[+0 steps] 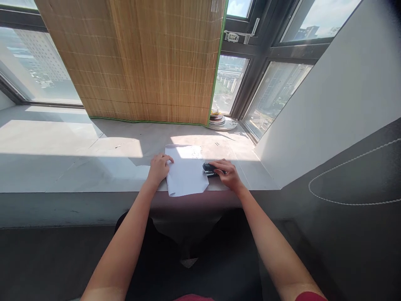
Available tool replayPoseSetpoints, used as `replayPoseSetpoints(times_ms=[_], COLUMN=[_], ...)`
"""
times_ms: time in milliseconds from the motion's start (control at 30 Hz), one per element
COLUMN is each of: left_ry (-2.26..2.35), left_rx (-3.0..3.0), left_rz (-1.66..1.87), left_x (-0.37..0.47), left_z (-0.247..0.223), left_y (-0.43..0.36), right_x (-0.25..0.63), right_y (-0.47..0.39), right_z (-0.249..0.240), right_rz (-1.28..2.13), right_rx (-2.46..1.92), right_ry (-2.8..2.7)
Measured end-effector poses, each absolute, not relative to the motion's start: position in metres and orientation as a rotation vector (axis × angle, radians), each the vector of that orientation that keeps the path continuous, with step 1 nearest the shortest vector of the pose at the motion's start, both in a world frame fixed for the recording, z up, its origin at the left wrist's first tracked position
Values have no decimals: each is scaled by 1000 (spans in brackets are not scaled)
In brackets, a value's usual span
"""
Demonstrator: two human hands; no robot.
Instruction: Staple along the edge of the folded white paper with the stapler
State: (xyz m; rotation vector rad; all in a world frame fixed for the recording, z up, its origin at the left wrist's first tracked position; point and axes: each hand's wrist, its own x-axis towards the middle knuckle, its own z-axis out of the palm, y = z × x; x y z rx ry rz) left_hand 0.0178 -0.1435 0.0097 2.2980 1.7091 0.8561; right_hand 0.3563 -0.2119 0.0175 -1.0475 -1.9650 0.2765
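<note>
White sheets of paper [186, 173] lie on the window sill [94, 175], their lower edge reaching a little past the sill's front edge. My left hand [159, 168] rests at the paper's left edge, its fingers closed on that side. At the right edge of the paper, my right hand [228, 173] is wrapped round a black stapler [209, 169]. The stapler's front end touches or overlaps the paper's right edge. Small dark marks show near the paper's upper right corner.
A bamboo blind [140, 62] hangs behind the sill. Stacked plates [219, 121] stand in the back right corner by the window. A beaded cord [344, 203] loops at the right, beside the slanting white wall [328, 108].
</note>
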Motion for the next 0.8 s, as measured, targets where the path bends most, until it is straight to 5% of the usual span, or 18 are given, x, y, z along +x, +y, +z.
replayPoseSetpoints(times_ms=[467,800], left_ry=[1689,959], left_rx=[2412,2613], left_rz=[903,609], left_x=[24,101], left_z=[17,45], left_y=[-146,-93], right_x=[367,366], right_y=[-142,-140], right_z=[14,10], right_rz=[154,111], right_rx=[-1026,-1044], right_ry=[-2021,-1980])
